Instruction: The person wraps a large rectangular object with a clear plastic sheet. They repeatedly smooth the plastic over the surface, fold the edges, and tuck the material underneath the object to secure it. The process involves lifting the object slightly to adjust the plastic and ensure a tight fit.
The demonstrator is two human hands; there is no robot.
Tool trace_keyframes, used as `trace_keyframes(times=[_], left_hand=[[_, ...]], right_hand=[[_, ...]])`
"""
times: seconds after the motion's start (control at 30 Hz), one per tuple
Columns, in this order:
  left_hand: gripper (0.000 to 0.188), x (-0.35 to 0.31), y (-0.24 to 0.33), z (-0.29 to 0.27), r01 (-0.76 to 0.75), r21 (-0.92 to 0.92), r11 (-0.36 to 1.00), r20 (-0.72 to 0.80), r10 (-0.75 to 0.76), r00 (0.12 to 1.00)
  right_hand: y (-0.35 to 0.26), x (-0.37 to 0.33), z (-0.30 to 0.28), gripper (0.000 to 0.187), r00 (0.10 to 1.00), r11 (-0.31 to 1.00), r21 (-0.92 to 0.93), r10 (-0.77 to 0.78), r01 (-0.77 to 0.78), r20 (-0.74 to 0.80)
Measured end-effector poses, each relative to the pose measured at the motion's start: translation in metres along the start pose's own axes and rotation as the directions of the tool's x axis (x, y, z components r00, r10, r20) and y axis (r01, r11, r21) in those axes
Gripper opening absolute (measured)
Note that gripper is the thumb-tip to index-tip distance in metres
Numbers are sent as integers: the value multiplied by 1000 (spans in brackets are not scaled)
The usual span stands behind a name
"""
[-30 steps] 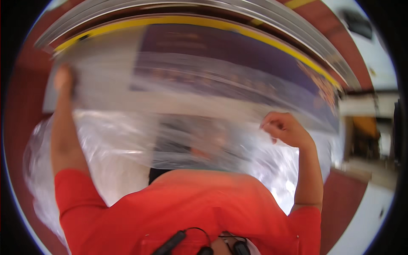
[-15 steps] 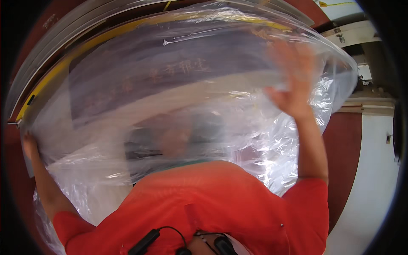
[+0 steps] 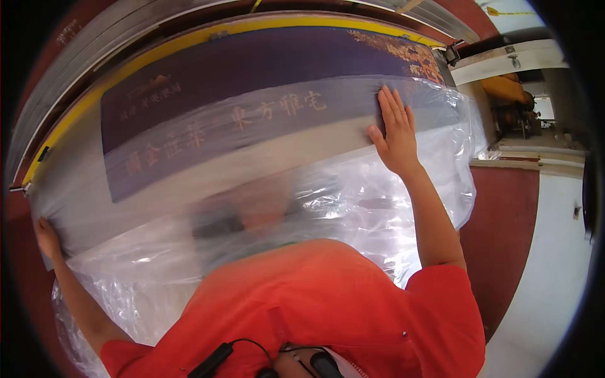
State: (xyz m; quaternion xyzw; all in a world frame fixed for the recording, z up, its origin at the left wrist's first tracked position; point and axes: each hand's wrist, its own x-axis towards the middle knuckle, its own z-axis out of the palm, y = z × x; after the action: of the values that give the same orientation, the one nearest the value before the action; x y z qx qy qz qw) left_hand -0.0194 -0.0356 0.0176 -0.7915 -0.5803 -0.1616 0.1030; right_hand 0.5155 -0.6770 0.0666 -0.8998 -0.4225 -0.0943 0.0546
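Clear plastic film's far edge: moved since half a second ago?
Yes, toward the red shirt: the clear plastic film overlapped the long yellow strip then; now its far edge lies short of it, across the dark purple printed rectangle.

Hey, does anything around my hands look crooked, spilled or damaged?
I see no spill or clear damage. What looks untidy is the clear plastic film: it is crumpled below your right hand in the view, and it stops partway across the purple printed panel, leaving the panel's far part uncovered.
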Motion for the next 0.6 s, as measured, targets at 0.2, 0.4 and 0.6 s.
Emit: trace_keyframes(times=[0.2, 0.4, 0.6], left_hand=[[35, 16, -89, 38, 308, -798, 517, 249, -182, 951], [40, -44, -123, -27, 235, -884, 403, 241, -37, 970], [35, -30, -124, -82, -220, 228, 948, 6, 225, 974]], right_hand=[[21, 55, 20, 17, 937, 996, 71, 71, -50, -343], [10, 42, 26, 13, 952, 954, 266, 199, -135, -233], [24, 58, -23, 20, 975, 614, 766, 208, -193, 79]])
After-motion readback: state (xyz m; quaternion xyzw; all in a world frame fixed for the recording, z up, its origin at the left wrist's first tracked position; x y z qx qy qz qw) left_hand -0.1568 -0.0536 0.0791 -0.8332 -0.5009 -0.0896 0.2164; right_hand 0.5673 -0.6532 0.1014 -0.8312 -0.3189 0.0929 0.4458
